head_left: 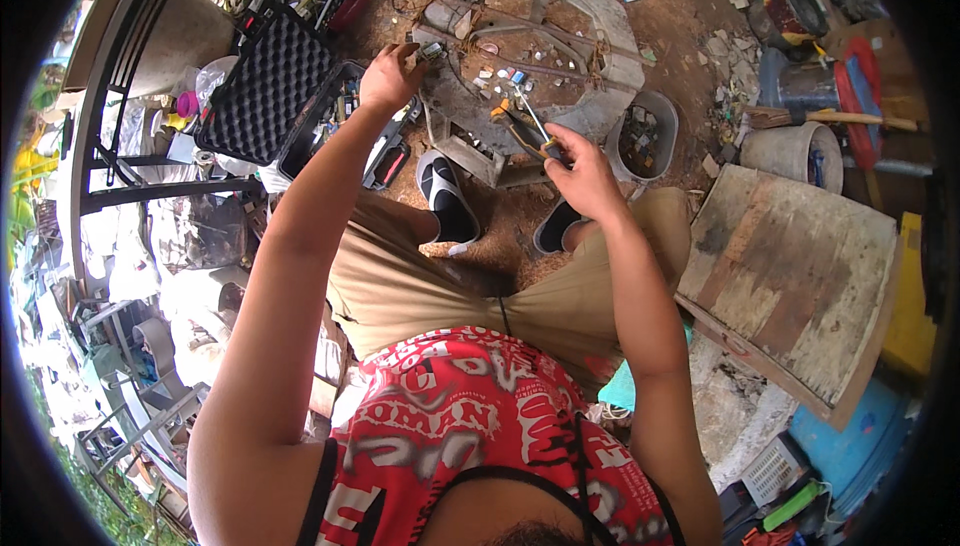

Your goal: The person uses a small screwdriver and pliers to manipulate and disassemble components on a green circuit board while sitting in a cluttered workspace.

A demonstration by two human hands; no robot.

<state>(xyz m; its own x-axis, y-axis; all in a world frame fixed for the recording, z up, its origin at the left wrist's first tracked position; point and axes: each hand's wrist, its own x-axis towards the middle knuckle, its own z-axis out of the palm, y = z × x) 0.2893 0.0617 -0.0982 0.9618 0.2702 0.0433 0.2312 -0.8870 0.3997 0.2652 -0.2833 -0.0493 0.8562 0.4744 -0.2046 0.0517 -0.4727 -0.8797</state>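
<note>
My left hand (390,81) is closed on a small metal piece (428,52) at the upper left of a worn grey octagonal stand (610,6). Lower and to the right, my right hand (568,161) grips a screwdriver (532,112) with a long pale shaft, together with dark-handled pliers (518,129) with orange on them. Both tools point up over the stand, where small coloured bits lie scattered, among them a blue one (517,77). An open black case (255,86) with foam in the lid and tools inside sits left of the stand, under my left forearm.
A grey tub (665,141) of small parts stands right of the stand, with a bucket (812,146) beyond it. A wooden board (780,276) lies by my right knee. A metal rack (75,201) and piled junk fill the left. My feet are below the stand.
</note>
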